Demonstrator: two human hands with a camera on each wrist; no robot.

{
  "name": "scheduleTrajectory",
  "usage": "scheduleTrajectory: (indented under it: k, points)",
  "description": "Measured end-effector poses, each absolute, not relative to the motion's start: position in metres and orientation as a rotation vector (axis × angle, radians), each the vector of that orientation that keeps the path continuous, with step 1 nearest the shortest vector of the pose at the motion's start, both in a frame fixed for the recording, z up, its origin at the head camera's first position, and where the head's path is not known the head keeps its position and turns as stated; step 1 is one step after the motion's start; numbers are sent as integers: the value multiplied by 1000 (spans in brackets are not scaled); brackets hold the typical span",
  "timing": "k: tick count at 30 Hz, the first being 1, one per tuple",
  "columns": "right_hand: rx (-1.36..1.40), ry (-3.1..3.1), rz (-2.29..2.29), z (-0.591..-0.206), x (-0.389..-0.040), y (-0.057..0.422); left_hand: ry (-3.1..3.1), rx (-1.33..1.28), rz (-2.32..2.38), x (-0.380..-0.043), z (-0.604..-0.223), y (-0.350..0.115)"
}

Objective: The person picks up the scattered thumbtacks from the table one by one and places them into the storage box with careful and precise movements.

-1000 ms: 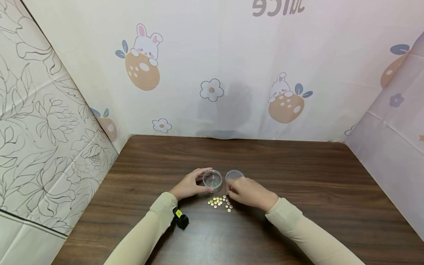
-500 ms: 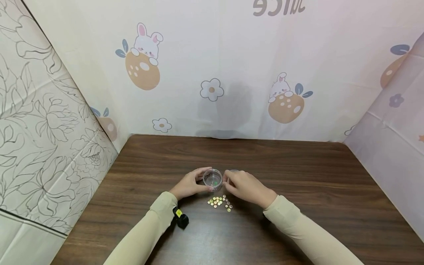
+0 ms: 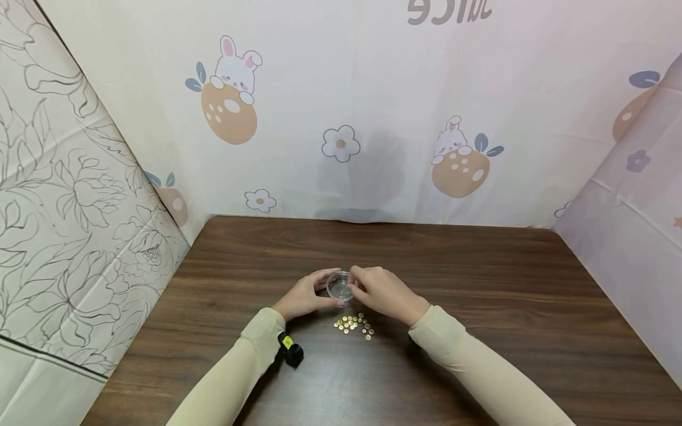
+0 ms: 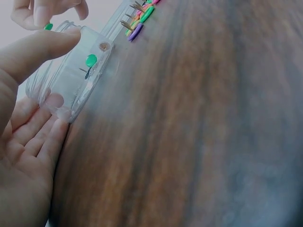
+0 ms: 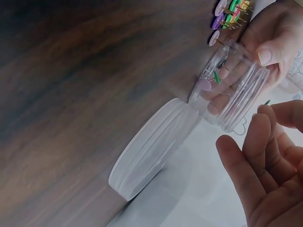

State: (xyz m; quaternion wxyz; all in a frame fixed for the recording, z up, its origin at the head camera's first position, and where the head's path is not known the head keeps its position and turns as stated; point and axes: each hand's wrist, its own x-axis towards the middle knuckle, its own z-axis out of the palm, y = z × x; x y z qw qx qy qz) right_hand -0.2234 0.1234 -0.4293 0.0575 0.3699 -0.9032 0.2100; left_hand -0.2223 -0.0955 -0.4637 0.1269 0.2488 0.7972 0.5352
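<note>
My left hand (image 3: 303, 297) holds a clear round jar (image 3: 335, 286) on the table, thumb on the near side and fingers round the far side. Inside it lie a few thumbtacks, among them a green one (image 4: 91, 60) and a pale pink one (image 5: 204, 84). Over the jar's open mouth, my right hand (image 3: 386, 291) pinches another green thumbtack (image 4: 49, 27) between thumb and fingertips. Several loose thumbtacks (image 3: 347, 325) lie in front of the jar, points up, their heads purple, green, pink and other colours in the right wrist view.
The jar's clear lid (image 5: 151, 146) lies on the table right beside the jar; in the head view my right hand covers it. A black wrist camera (image 3: 292, 354) hangs at my left sleeve. Behind the brown wooden table (image 3: 479, 260) hangs a patterned curtain (image 3: 298, 89).
My right hand has moved from the loose thumbtacks up and left, past the lid, to the jar's mouth. My left hand and the jar have stayed in place.
</note>
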Motion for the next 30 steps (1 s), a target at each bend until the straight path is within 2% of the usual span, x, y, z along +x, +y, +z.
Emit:
scheduleTrajectory:
  k: [7, 18, 30]
  points:
    - [1119, -2781, 639, -430, -225, 118, 2352, 684, 1543, -241, -498, -98]
    - [1101, -2779, 628, -429, -223, 121, 2330, 736, 1571, -223, -466, -96]
    - [1056, -2826, 630, -429, -214, 133, 2342, 766, 1571, -223, -465, -96]
